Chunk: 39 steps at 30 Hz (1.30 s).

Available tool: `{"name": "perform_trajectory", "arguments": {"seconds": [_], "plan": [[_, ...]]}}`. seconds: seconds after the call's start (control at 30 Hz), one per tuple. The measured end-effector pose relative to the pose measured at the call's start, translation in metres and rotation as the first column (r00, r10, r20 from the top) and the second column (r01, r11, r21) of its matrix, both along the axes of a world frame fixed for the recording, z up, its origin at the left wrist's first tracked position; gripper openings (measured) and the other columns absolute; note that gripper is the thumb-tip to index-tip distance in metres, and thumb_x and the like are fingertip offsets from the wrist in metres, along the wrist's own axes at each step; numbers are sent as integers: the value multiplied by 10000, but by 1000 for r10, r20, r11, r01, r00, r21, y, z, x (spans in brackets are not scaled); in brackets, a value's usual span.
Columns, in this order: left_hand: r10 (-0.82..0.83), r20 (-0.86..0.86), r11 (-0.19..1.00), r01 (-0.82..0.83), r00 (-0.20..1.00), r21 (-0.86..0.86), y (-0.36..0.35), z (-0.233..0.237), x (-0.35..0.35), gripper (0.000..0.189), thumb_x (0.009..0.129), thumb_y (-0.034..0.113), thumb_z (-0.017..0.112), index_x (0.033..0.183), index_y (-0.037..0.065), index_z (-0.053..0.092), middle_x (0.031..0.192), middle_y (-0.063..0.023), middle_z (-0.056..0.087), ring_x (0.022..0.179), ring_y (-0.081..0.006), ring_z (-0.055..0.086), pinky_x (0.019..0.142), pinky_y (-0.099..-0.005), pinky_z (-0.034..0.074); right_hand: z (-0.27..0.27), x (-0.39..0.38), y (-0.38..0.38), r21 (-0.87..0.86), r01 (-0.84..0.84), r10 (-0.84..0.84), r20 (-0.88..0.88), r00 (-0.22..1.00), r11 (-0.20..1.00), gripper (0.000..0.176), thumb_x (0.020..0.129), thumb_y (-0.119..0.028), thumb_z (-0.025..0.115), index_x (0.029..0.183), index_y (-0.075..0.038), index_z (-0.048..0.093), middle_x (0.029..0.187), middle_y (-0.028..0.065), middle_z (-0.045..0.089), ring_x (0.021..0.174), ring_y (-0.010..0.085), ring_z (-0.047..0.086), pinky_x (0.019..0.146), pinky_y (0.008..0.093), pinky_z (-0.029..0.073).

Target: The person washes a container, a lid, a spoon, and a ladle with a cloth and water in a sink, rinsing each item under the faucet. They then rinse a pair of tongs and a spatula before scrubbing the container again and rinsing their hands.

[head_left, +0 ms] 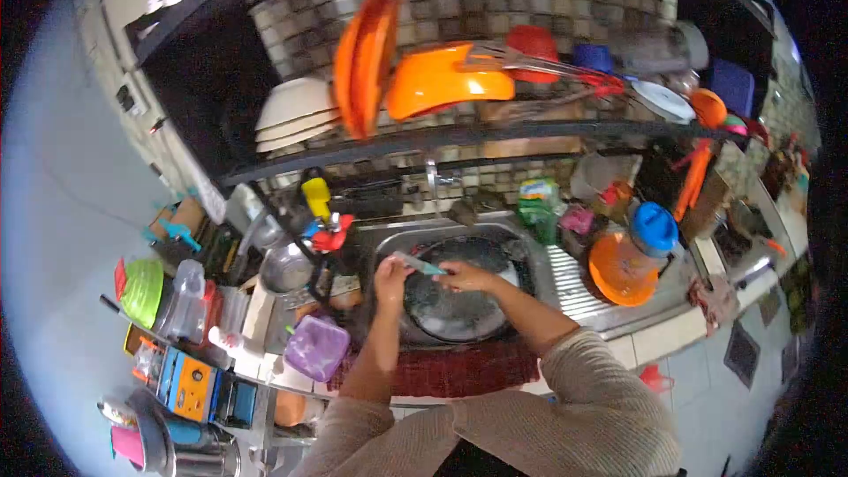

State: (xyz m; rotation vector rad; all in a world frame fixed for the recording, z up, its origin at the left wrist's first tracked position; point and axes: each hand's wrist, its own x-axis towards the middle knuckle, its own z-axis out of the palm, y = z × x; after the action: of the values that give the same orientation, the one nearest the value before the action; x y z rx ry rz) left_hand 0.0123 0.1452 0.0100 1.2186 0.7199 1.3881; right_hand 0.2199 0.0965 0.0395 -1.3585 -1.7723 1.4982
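Observation:
Over the steel sink (546, 278), both hands hold a slim flat utensil (419, 262), pale at one end and teal at the other; its exact kind is too small to tell. My left hand (389, 280) has its fingers closed at the pale end. The teal end sits in the closed fingers of my right hand (466, 276). Below them, a wide round dark metal vessel (459, 307) lies in the basin. The tap (432, 178) rises behind the basin.
Right of the sink, a blue-lidded jug (652, 234) stands in an orange basin (609, 278) on the ribbed drainboard. A green bottle (539, 208) is behind. On the left is a purple container (316, 347). Orange bowls (450, 84) rest on the overhead rack (530, 132).

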Motion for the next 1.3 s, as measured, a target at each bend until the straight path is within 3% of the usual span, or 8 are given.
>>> {"name": "perform_trajectory", "arguments": {"seconds": [0.1, 0.17, 0.37, 0.57, 0.6, 0.77, 1.03, 1.3], "plan": [[-138, -402, 983, 77, 905, -166, -28, 9, -9, 362, 888, 366, 509, 1052, 50, 579, 972, -116, 623, 876, -227, 608, 743, -372, 498, 34, 19, -52, 541, -7, -263, 421, 868, 841, 489, 841, -502, 511, 1119, -104, 572, 949, 142, 634, 879, 285, 616, 749, 416, 480], [-12, -938, 988, 150, 347, 43, -31, 1, -19, 404, 852, 477, 496, 1088, 163, 591, 1011, -135, 628, 968, -277, 589, 819, -501, 441, 65, 42, -88, 505, 14, -318, 521, 792, 863, 406, 836, -433, 528, 1109, -141, 600, 1020, 148, 614, 869, 338, 605, 745, 419, 483], [354, -904, 909, -139, -240, 393, -115, 77, 40, 482, 817, 507, 504, 1255, 309, 466, 1421, -190, 238, 1263, -528, 167, 855, -781, 140, 65, 141, -182, 472, 110, -373, 510, 775, 875, 378, 791, -248, 537, 1148, -129, 505, 868, 170, 622, 849, 369, 593, 719, 465, 465], [435, -817, 848, -134, -378, 513, -220, 14, 97, 561, 803, 548, 501, 1298, 297, 413, 1449, -184, 160, 1287, -533, 58, 844, -791, 137, 39, 250, -285, 608, 236, -331, 46, 943, 758, 271, 775, -205, 624, 1018, -89, 586, 854, 164, 609, 718, 349, 586, 663, 422, 470], [33, -956, 948, -295, -290, 122, -235, 45, 130, 611, 786, 585, 499, 1314, 297, 391, 1454, -183, 141, 1302, -501, 74, 872, -776, 129, 24, 273, -296, 663, 254, -351, 13, 936, 704, 244, 775, -178, 632, 1001, -88, 606, 865, 153, 610, 724, 337, 584, 676, 408, 472], [-31, -984, 965, -260, -173, 16, -253, 43, 196, 587, 786, 575, 508, 1298, 303, 418, 1454, -187, 144, 1314, -467, 99, 923, -741, 122, 44, 370, -361, 492, 416, -439, -75, 896, 765, 262, 716, -137, 724, 952, -66, 637, 892, 113, 633, 827, 237, 609, 726, 317, 473], [505, -851, 854, -230, 147, 467, -249, 35, 236, 353, 837, 340, 566, 1162, 204, 553, 1427, -137, 253, 1309, -406, 193, 1003, -637, 104, 101, 541, -425, 108, 624, -582, -266, 768, 774, 176, 837, -137, 610, 964, -20, 576, 798, 27, 603, 681, 87, 579, 594, 216, 475], [546, -837, 759, -445, 37, 476, -319, 57, 280, 250, 849, 262, 564, 1074, 154, 582, 1372, -114, 354, 1259, -375, 309, 1028, -557, 187, 190, 693, -405, 425, 898, -746, -562, 358, 111, 216, 853, -222, 598, 957, -35, 567, 752, 18, 547, 599, 80, 505, 569, 213, 445]]}}
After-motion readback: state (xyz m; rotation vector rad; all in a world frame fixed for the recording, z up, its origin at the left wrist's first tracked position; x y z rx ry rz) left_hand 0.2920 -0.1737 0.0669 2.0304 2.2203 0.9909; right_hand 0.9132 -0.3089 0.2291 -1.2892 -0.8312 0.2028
